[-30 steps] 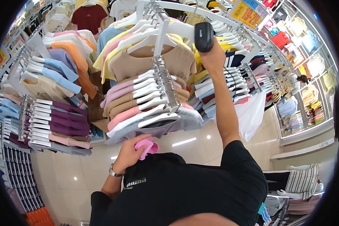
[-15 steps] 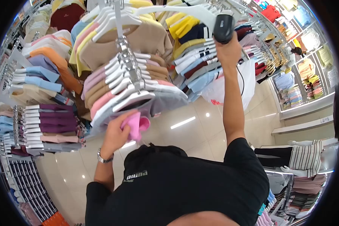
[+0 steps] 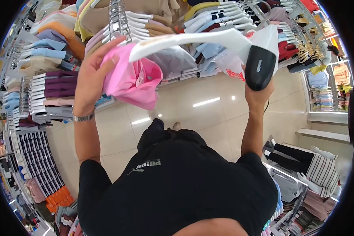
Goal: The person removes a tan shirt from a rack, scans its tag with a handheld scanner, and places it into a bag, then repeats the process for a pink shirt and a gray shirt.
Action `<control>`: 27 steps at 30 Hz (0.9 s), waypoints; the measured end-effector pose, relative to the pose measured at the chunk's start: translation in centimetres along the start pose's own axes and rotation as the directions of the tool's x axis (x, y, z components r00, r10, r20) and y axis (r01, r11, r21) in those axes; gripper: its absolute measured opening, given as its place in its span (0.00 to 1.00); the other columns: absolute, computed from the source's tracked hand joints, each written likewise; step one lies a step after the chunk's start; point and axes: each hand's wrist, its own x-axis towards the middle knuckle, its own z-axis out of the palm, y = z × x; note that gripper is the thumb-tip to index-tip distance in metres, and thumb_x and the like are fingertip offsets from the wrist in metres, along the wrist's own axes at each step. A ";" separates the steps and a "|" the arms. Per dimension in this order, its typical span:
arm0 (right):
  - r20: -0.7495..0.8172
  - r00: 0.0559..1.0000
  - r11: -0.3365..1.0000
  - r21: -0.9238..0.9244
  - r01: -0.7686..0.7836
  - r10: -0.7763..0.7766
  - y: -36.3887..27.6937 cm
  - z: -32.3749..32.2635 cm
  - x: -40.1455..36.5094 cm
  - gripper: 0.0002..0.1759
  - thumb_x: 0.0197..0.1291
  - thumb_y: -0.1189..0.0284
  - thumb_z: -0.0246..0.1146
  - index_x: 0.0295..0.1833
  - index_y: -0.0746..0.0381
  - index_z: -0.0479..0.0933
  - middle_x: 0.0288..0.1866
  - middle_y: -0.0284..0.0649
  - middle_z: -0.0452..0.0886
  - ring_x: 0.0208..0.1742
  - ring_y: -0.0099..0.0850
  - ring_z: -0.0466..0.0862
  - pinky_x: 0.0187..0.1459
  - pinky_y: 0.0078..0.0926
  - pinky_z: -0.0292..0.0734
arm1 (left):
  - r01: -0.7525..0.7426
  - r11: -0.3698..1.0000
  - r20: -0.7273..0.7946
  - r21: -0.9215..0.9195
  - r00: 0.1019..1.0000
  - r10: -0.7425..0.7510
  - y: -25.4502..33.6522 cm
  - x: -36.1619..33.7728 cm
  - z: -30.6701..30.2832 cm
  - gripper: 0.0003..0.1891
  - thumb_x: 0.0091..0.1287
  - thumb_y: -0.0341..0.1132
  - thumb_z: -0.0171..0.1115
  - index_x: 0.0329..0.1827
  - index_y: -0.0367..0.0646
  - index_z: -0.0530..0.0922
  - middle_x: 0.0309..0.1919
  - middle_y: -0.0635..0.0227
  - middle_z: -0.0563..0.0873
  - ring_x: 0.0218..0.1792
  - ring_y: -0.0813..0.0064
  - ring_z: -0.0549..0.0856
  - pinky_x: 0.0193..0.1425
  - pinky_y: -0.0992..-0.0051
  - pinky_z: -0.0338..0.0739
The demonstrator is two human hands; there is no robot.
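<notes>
My left hand [image 3: 92, 74], with a metal watch at its wrist, pinches a pink folded garment [image 3: 131, 84]. The left end of a white hanger [image 3: 185, 38] lies against the garment's top edge. That hanger stretches across to my right hand [image 3: 259, 94], its far part overlapped by a black corded handheld scanner [image 3: 260, 67]. My right fingers are wrapped round the scanner's handle, mostly hidden beneath its rounded body. Both hands are raised in front of the clothes racks.
Straight ahead hangs a rack of tops on white hangers [image 3: 145, 29]. Purple garments [image 3: 61, 84] hang at the left. A mannequin in a striped top [image 3: 322, 171] is at the right. Tiled floor [image 3: 192, 114] lies between the racks and my feet.
My left hand has risen with the pink garment, bringing it to the hanger's left end. My right hand has come down and nearer with the scanner and hanger. The view has shifted.
</notes>
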 end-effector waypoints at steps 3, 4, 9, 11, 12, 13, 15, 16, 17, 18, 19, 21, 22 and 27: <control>0.071 0.997 0.999 0.047 -0.001 -0.003 1.5 -1.2 -3.2 0.28 0.49 0.79 0.76 0.59 0.70 0.78 0.50 0.47 0.86 0.49 0.33 0.87 0.53 0.28 0.78 | 0.014 0.999 0.043 0.031 0.999 -0.015 1.5 -0.5 1.5 0.22 0.75 0.27 0.57 0.72 0.36 0.74 0.57 0.65 0.85 0.53 0.84 0.82 0.59 0.81 0.76; 0.054 0.997 0.998 0.034 0.046 -0.048 1.9 -1.4 -3.9 0.29 0.49 0.79 0.76 0.59 0.70 0.78 0.50 0.47 0.86 0.49 0.33 0.87 0.53 0.28 0.78 | -0.001 0.995 0.060 0.096 0.998 -0.004 1.8 -0.7 2.1 0.22 0.75 0.27 0.56 0.72 0.36 0.74 0.58 0.65 0.84 0.54 0.84 0.82 0.60 0.81 0.76; 0.014 0.970 0.970 -0.020 0.242 -0.242 2.3 -2.4 -5.7 0.34 0.48 0.81 0.75 0.63 0.72 0.75 0.51 0.49 0.86 0.47 0.38 0.89 0.51 0.30 0.81 | -0.083 0.928 0.146 0.363 0.989 0.032 2.0 -1.8 5.1 0.22 0.76 0.27 0.54 0.72 0.33 0.74 0.65 0.66 0.81 0.59 0.82 0.80 0.64 0.81 0.73; 0.016 0.945 0.943 -0.048 0.328 -0.328 1.7 -2.8 -5.7 0.35 0.46 0.80 0.76 0.63 0.74 0.74 0.48 0.51 0.86 0.45 0.43 0.89 0.48 0.32 0.82 | -0.080 0.847 0.152 0.525 0.988 -0.001 2.1 -2.2 5.9 0.21 0.76 0.26 0.53 0.71 0.35 0.75 0.62 0.65 0.84 0.56 0.83 0.81 0.62 0.81 0.74; 0.007 0.931 0.931 -0.016 0.366 -0.366 1.0 -3.0 -5.5 0.31 0.46 0.80 0.75 0.59 0.73 0.76 0.46 0.51 0.86 0.43 0.44 0.88 0.46 0.34 0.81 | -0.090 0.776 0.155 0.624 0.988 -0.010 2.6 -2.3 6.5 0.21 0.76 0.26 0.52 0.71 0.37 0.76 0.60 0.64 0.85 0.53 0.83 0.82 0.60 0.81 0.75; -0.004 0.915 0.915 0.015 0.403 -0.403 0.2 -3.0 -5.2 0.26 0.47 0.79 0.74 0.54 0.73 0.78 0.43 0.51 0.85 0.41 0.46 0.87 0.44 0.36 0.81 | -0.100 0.693 0.157 0.714 0.987 -0.019 3.1 -2.5 7.0 0.20 0.76 0.25 0.52 0.70 0.38 0.77 0.57 0.63 0.87 0.50 0.83 0.82 0.57 0.80 0.76; -0.018 0.896 0.892 0.080 0.444 -0.444 -0.4 -2.9 -5.3 0.18 0.49 0.77 0.72 0.46 0.71 0.80 0.38 0.50 0.84 0.36 0.47 0.85 0.40 0.38 0.80 | -0.135 0.438 0.162 0.889 0.987 -0.024 4.4 -3.0 8.4 0.20 0.75 0.25 0.53 0.68 0.42 0.79 0.50 0.62 0.90 0.42 0.82 0.83 0.51 0.78 0.78; -0.020 0.891 0.887 0.095 0.453 -0.453 -0.5 -2.8 -5.4 0.18 0.48 0.77 0.73 0.46 0.71 0.81 0.38 0.49 0.84 0.36 0.46 0.85 0.39 0.37 0.80 | -0.194 0.423 0.180 0.885 0.981 0.075 4.1 -3.2 8.7 0.20 0.73 0.25 0.54 0.66 0.44 0.80 0.43 0.59 0.86 0.37 0.76 0.81 0.46 0.75 0.76; -0.021 0.887 0.881 0.109 0.460 -0.461 -0.6 -2.7 -5.6 0.18 0.48 0.77 0.73 0.45 0.71 0.81 0.38 0.49 0.84 0.36 0.46 0.85 0.38 0.37 0.79 | -0.253 0.403 0.199 0.880 0.965 0.172 3.6 -3.3 9.1 0.20 0.71 0.24 0.55 0.64 0.46 0.82 0.35 0.56 0.83 0.32 0.69 0.80 0.40 0.71 0.74; -0.024 0.883 0.875 0.121 0.468 -0.469 -0.8 -2.6 -5.8 0.17 0.48 0.76 0.73 0.45 0.71 0.81 0.38 0.49 0.84 0.35 0.46 0.85 0.38 0.36 0.79 | -0.311 0.376 0.219 0.873 0.938 0.268 3.3 -3.4 9.4 0.20 0.69 0.24 0.56 0.62 0.48 0.84 0.27 0.53 0.80 0.26 0.62 0.78 0.35 0.67 0.72; -0.044 0.871 0.862 0.129 0.490 -0.488 -1.0 -2.2 -6.0 0.18 0.47 0.75 0.73 0.45 0.70 0.80 0.38 0.48 0.85 0.36 0.45 0.85 0.37 0.37 0.78 | -0.331 0.425 0.232 0.842 0.935 0.268 3.1 -3.7 9.7 0.19 0.70 0.25 0.57 0.62 0.47 0.84 0.27 0.54 0.81 0.26 0.62 0.78 0.35 0.67 0.72; -0.045 0.857 0.847 0.139 0.514 -0.513 -1.3 -1.3 -6.3 0.19 0.47 0.75 0.72 0.46 0.69 0.80 0.39 0.47 0.85 0.36 0.44 0.85 0.38 0.37 0.78 | -0.370 0.519 0.262 0.771 0.926 0.271 3.1 -3.9 10.2 0.17 0.71 0.27 0.57 0.61 0.47 0.84 0.26 0.57 0.81 0.27 0.62 0.78 0.35 0.67 0.73; -0.046 0.850 0.839 0.143 0.526 -0.525 -1.5 -0.9 -6.4 0.19 0.47 0.75 0.72 0.46 0.69 0.80 0.39 0.47 0.85 0.37 0.43 0.85 0.38 0.37 0.78 | -0.381 0.465 0.274 0.799 0.919 0.282 3.4 -4.1 10.6 0.17 0.72 0.28 0.57 0.61 0.47 0.84 0.27 0.58 0.82 0.27 0.64 0.79 0.36 0.67 0.73; -0.101 0.888 0.873 0.168 0.459 -0.448 -2.3 0.4 -6.6 0.20 0.45 0.73 0.73 0.45 0.68 0.79 0.38 0.46 0.83 0.37 0.46 0.84 0.38 0.37 0.77 | -0.299 0.642 0.221 0.705 0.954 0.203 2.9 -4.0 11.3 0.14 0.76 0.32 0.57 0.61 0.45 0.83 0.37 0.60 0.87 0.35 0.77 0.82 0.43 0.73 0.75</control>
